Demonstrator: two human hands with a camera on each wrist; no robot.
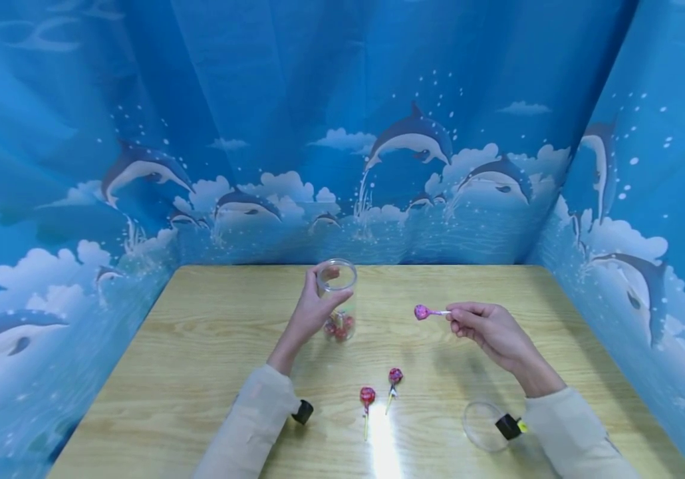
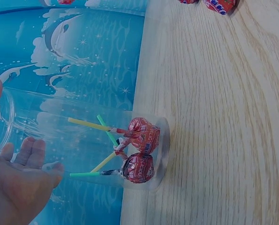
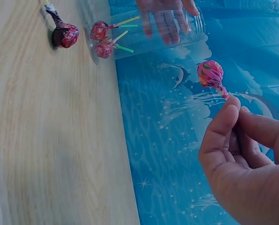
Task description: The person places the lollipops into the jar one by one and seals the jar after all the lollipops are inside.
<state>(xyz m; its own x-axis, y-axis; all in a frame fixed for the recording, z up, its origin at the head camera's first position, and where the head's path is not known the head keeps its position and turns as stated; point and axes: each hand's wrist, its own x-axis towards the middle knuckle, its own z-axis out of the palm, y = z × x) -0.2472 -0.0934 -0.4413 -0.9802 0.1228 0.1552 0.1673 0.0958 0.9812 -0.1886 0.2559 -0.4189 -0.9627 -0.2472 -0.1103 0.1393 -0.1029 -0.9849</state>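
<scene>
A clear plastic jar [image 1: 351, 299] stands upright on the table, and my left hand [image 1: 314, 303] grips it near its rim, thumb on the near side and fingers behind. Several red-wrapped lollipops [image 2: 140, 167] with green and yellow sticks lie at the bottom of the jar. To the right of the jar, my right hand [image 1: 489, 329] pinches a pink-wrapped lollipop [image 1: 421, 312] by its white stick. Its round head points left toward the jar, at about the height of the jar's upper part in the right wrist view.
Two more lollipops, one red [image 1: 367, 396] and one darker [image 1: 395, 376], lie on the wooden table [image 1: 199, 372] between my forearms. A clear round lid [image 1: 479, 439] lies near my right sleeve. Blue dolphin-print curtains [image 1: 294, 100] surround the back and sides.
</scene>
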